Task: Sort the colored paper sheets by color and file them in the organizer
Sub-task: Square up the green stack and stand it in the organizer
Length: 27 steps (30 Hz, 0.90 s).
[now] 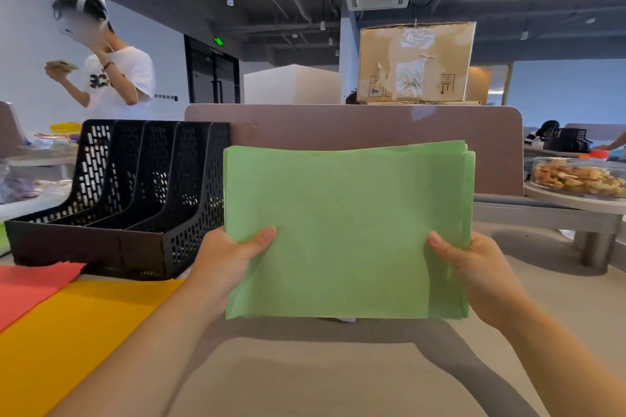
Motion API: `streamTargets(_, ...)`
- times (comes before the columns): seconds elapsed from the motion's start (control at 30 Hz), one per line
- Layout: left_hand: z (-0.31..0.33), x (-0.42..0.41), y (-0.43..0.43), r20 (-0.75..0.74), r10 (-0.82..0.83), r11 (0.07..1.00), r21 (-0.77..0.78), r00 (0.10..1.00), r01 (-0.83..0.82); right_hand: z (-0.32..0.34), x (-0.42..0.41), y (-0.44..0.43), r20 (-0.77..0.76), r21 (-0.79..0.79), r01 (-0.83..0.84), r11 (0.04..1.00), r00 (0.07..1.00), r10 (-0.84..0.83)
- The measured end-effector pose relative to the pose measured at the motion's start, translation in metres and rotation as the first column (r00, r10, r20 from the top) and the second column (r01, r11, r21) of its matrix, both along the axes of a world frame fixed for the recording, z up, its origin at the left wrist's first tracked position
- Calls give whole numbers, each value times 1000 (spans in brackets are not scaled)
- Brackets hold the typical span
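Note:
A stack of green paper sheets point(345, 223) is held upright above the desk, in the middle of the view. My left hand point(227, 261) grips its lower left edge, thumb on the front. My right hand point(474, 267) grips its lower right edge the same way. A black mesh organizer point(111, 200) with several slots stands on the desk to the left of the stack; its slots look empty. Yellow sheets point(74, 332) lie flat at the front left, and red sheets point(30, 284) lie partly over them at the far left.
A brown divider panel point(372, 125) stands behind the green stack, with a cardboard box point(416, 61) beyond it. A covered dish of snacks point(579, 176) sits on a round table at right. A person in a white shirt point(111, 78) stands at the back left.

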<state>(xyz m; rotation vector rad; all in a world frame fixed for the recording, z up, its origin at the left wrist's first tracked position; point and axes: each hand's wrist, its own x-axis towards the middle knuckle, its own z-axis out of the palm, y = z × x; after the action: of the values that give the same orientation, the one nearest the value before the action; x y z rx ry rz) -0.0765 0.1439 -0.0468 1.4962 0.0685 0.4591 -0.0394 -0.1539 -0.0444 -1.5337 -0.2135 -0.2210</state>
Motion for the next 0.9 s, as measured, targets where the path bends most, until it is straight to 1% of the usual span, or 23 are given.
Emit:
streamTargets(0.1,20,-12,22,-170,-25,1000,14,985,28,21,-23,14,-1,-104,-8,995,1000,8)
streamTargets(0.2,40,-35,47,-346,-33,997,54,938,55,29,-44,36,-111,-226,-62,972,993,38)
streamTargets(0.27,48,-50,64,-444,-53,996,38,894,78,37,-57,52,-199,-234,-80,969,979,33)
streamTargets(0.33,54,-63,78,-510,-74,997,-10,857,80,49,-70,67,-260,-234,-42,971,965,-21)
streamTargets(0.4,57,-70,91,-535,-97,995,-43,839,87,64,-80,82,-263,-240,-17,971,963,-49)
streamTargets(0.47,61,-72,100,-532,-103,994,-85,840,68,85,-84,93,-232,-259,0,966,971,-62)
streamTargets(0.57,63,-71,115,-521,-115,989,-141,846,48,128,-91,110,-170,-341,20,940,982,-83)
streamTargets(0.7,62,-63,144,-498,-177,976,-199,849,87,196,-93,149,-86,-415,24,909,994,-65)
streamTargets(0.8,61,-55,164,-470,-179,966,-253,864,62,237,-80,193,-8,-541,76,838,995,-95)
streamTargets(0.9,63,-40,179,-472,-171,963,-267,865,44,256,-50,228,23,-561,103,821,994,-109)
